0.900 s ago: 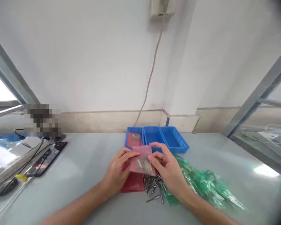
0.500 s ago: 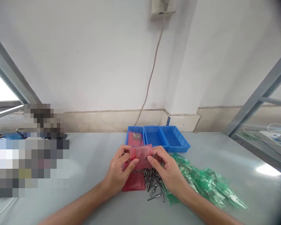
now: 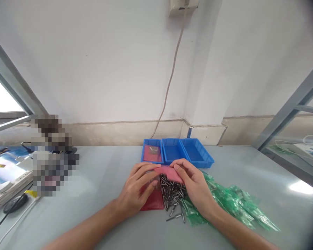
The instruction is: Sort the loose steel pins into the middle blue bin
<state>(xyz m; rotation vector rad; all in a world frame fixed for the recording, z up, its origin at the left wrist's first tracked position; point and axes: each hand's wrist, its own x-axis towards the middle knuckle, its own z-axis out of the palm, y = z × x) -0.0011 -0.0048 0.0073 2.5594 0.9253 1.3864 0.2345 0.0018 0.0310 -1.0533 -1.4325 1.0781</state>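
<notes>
My right hand pinches a small translucent red plastic bag between thumb and fingers, holding it tilted over a heap of small metal pins. At the bag's left end is my left hand, its fingertips along the upper edge and its thumb well apart from them. Under that hand lie flat red bags on the table, partly covered by it. A crumpled green plastic bag stretches to the right from beneath my right hand and forearm.
Three blue bins stand side by side beyond my hands. The left bin contains a red bag with small parts in it; the middle bin and right bin are beside it. At far left are cables, a power strip and a blurred-out area.
The red bag has tilted and shifted right, now held by my right hand. My left thumb has come off it and the left fingers have straightened. More of the pins shows.
</notes>
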